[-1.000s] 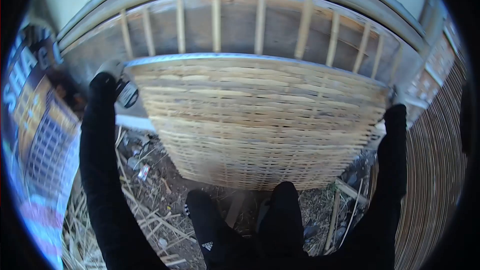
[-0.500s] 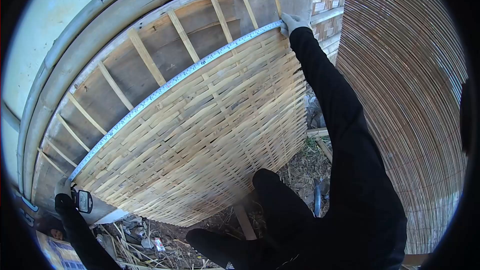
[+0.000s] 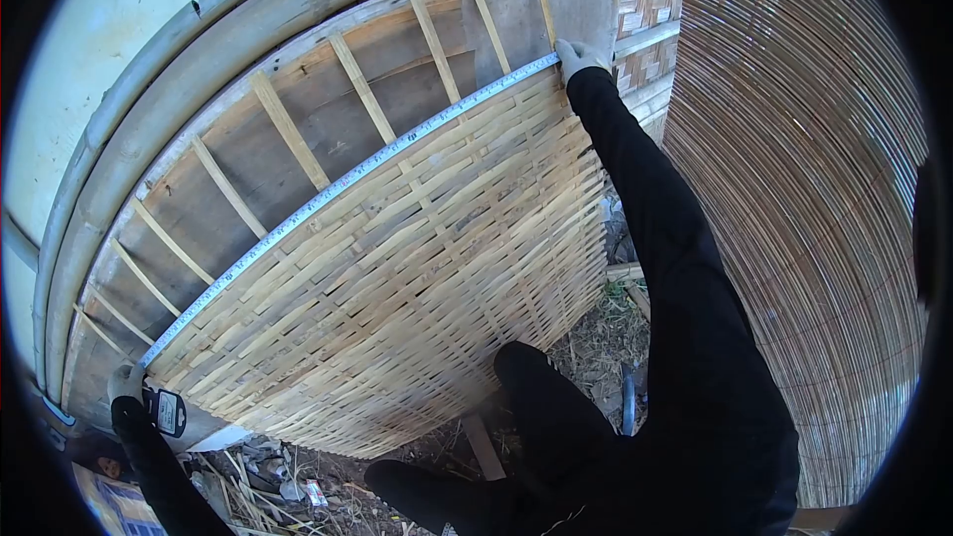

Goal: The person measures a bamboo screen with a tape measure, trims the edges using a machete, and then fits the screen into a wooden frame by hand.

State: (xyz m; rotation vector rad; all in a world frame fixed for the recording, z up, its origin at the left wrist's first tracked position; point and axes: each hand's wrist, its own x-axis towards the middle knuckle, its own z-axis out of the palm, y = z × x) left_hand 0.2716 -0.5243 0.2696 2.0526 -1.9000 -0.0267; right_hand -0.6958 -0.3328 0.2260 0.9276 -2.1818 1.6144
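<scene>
A tape measure's pale blade (image 3: 342,182) is stretched along the upper edge of a woven bamboo panel (image 3: 397,268), from lower left to upper right. My left hand (image 3: 126,382), in a light glove, is closed on the tape measure at the panel's left corner. Just beside it hangs the dark tape case (image 3: 169,412) with a white label. At the far upper-right corner my right hand (image 3: 579,58), also gloved, pinches the other end of the blade against the panel's edge. The fingertips of both hands are partly hidden.
Behind the panel stands a wooden board (image 3: 328,104) with several upright bamboo slats, below curved bamboo poles (image 3: 248,10). A reed screen (image 3: 794,218) rises at right. Dry litter and bamboo scraps (image 3: 268,476) cover the ground around my knees.
The view has shifted slightly. My right hand sits a little lower and further left in the picture, the left a little lower. Both keep hold of the tape measure along the panel's edge.
</scene>
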